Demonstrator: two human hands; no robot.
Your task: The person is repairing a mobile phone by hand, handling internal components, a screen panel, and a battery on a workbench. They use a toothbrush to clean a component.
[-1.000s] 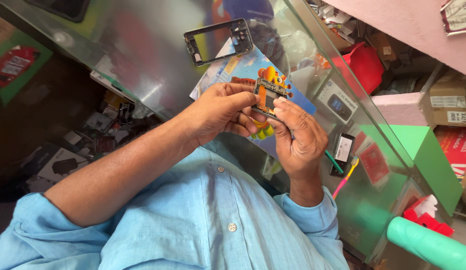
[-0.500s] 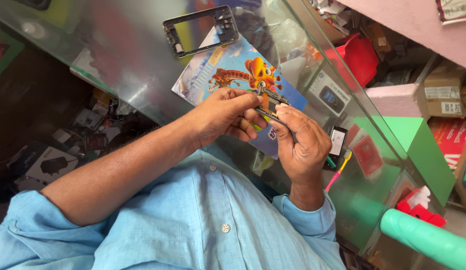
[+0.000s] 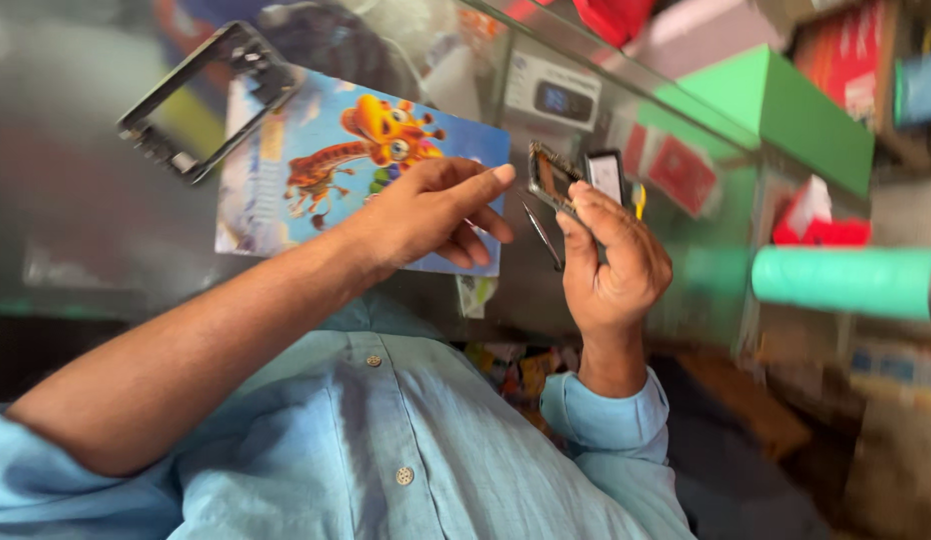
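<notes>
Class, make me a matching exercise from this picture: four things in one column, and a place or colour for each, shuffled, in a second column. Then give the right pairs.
Things:
1. small phone part
2. tweezers
3. black phone frame
4. giraffe picture card

Descriptions:
A. lying on the glass counter at the card's far left corner
B. flat on the counter under the left hand
C. pinched at the right hand's fingertips
D. thin and metal, slanting below the small part in the right hand

Pairs: 1-C, 2-D, 3-A, 4-B
</notes>
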